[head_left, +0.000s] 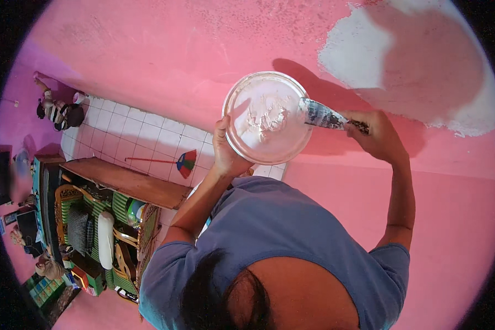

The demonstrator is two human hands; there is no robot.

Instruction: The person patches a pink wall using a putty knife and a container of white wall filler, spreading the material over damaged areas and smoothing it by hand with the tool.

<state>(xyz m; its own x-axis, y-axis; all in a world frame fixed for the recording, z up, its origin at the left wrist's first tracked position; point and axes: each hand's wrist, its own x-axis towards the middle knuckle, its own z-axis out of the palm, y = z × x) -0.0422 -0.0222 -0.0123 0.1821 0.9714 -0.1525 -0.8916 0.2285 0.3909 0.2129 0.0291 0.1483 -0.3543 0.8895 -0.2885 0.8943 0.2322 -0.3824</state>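
My left hand [225, 149] is closed on the near left rim of a round, shallow white lid [247, 144]. A lump of whitish paste [269, 114] lies smeared in the middle of the lid. In my right hand [380, 135] is a putty knife [325, 116], its dark handle wrapped by my fingers. The knife's blade is stained with white and dark patches, and its tip reaches over the lid's right rim. Beyond my hands stands a pink wall [203, 60] with a large white patch [353, 50] at upper right, partly under shadow.
White floor tiles [154, 129] stretch to the left, where a broom [186, 163] with coloured bristles lies. A wooden cabinet or panel [126, 181] stands near a bench with green striped cushions [102, 220]. Another person [63, 113] is at the far left by the wall.
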